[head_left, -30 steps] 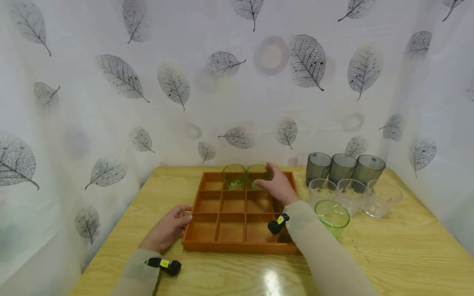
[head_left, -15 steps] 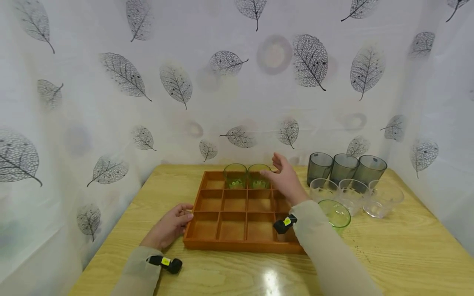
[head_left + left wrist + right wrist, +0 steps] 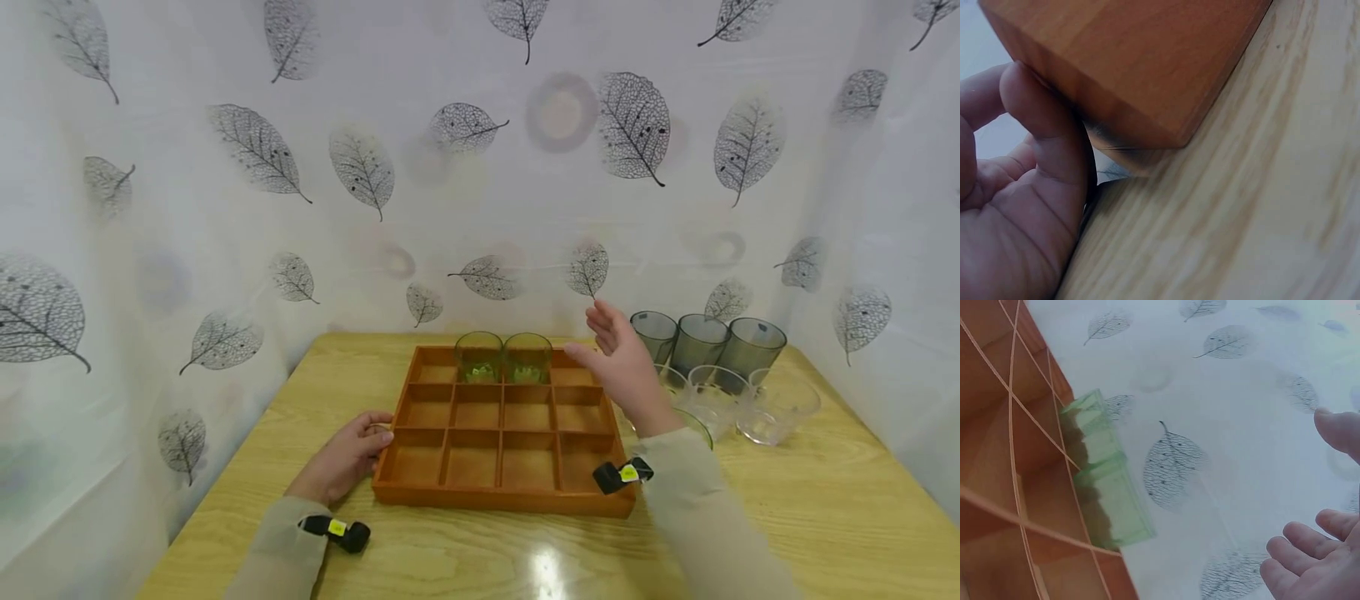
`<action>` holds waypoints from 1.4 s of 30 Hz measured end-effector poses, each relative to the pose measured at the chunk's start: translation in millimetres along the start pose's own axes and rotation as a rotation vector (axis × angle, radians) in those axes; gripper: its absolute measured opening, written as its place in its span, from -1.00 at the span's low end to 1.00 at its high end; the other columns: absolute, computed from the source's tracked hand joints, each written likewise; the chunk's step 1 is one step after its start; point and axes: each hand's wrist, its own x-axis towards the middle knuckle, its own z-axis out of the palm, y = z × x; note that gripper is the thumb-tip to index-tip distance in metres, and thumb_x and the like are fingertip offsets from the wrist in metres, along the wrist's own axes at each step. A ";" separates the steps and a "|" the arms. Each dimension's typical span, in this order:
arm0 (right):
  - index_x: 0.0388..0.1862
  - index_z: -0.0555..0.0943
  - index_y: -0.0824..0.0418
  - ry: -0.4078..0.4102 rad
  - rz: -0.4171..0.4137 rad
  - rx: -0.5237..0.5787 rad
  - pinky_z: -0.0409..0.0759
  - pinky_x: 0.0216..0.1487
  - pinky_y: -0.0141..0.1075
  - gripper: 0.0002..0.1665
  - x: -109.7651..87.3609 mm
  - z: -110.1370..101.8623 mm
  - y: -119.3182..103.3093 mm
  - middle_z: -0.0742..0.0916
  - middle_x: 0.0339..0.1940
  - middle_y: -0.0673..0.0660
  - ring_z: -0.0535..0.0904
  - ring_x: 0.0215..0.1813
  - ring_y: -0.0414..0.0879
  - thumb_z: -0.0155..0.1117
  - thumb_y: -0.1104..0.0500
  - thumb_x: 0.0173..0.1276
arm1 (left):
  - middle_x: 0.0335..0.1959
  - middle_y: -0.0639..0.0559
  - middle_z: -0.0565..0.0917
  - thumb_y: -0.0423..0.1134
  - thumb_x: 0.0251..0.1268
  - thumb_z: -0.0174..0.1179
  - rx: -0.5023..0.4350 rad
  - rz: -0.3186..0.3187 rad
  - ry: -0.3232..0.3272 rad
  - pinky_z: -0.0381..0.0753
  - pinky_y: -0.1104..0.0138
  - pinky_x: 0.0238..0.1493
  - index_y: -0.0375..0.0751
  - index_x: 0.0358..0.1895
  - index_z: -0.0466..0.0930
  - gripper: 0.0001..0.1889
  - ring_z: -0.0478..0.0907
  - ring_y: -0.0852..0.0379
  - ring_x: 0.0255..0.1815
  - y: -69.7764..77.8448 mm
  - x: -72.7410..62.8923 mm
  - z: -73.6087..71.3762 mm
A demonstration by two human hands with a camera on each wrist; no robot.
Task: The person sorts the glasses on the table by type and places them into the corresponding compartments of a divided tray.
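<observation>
Has two glasses (image 3: 528, 358) in tray (image 3: 502, 498), seven others (image 3: 698, 346) still right of it; touches tray with relaxed left hand (image 3: 343, 456); has right hand (image 3: 624, 367) spread, empty.

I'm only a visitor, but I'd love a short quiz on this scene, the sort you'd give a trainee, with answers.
1. Multiple choice: which row of the wooden tray holds two green glasses? A) front B) middle C) back
2. True or false: the left hand touches the tray's left side.
3. Short answer: what is the right hand holding?

Key:
1. C, back
2. True
3. Nothing
</observation>
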 end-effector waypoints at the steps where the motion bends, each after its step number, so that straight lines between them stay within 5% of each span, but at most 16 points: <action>1: 0.68 -0.05 0.01 0.005 -0.008 -0.006 0.07 0.53 -0.10 0.13 -3.3 -3.4 -2.1 0.24 0.61 0.04 0.12 0.59 -0.07 0.42 -0.13 0.36 | -0.09 -0.03 0.54 -0.21 0.58 0.10 0.001 0.001 -0.001 0.49 0.37 -0.34 -0.38 0.41 0.14 -0.47 0.49 0.17 -0.30 0.0 0.2 -0.2; 9: 0.69 -0.09 -0.05 0.012 -0.008 -0.078 0.12 0.50 0.03 0.12 -37.3 -34.1 -12.5 0.22 0.62 0.06 0.09 0.61 0.01 0.39 -0.12 0.40 | -0.10 -0.04 0.54 -0.20 0.58 0.12 0.002 0.001 -0.001 0.49 0.37 -0.34 -0.39 0.42 0.13 -0.44 0.48 0.18 -0.32 0.0 0.5 -0.3; 18: 0.69 -0.11 -0.09 0.032 -0.042 -0.146 0.24 0.23 -0.67 0.02 -72.5 -62.6 3.9 0.22 0.61 0.19 0.10 0.60 0.08 0.31 0.02 0.49 | -0.08 -0.06 0.52 -0.20 0.59 0.10 0.027 0.008 0.011 0.47 0.37 -0.34 -0.39 0.43 0.12 -0.44 0.44 0.16 -0.34 0.4 -0.8 -2.9; 32: 0.69 -0.14 0.09 0.063 -0.024 -0.248 0.21 0.22 -0.69 0.01 -122.2 -90.9 55.3 0.19 0.60 0.33 0.18 0.42 -0.44 0.27 0.22 0.51 | -0.14 -0.02 0.48 -0.24 0.56 0.12 -0.006 0.017 0.004 0.45 0.36 -0.33 -0.41 0.41 0.14 -0.46 0.41 0.18 -0.33 -1.1 -1.3 -1.6; 42: 0.70 -0.21 0.06 0.017 0.006 -0.110 0.28 0.19 -0.64 0.04 -132.6 -84.7 88.1 0.20 0.60 0.22 0.20 0.39 -0.50 0.20 0.35 0.50 | -0.16 -0.03 0.48 -0.26 0.55 0.13 -0.014 0.011 0.016 0.45 0.36 -0.33 -0.39 0.39 0.17 -0.48 0.42 0.18 -0.35 -0.9 0.8 0.7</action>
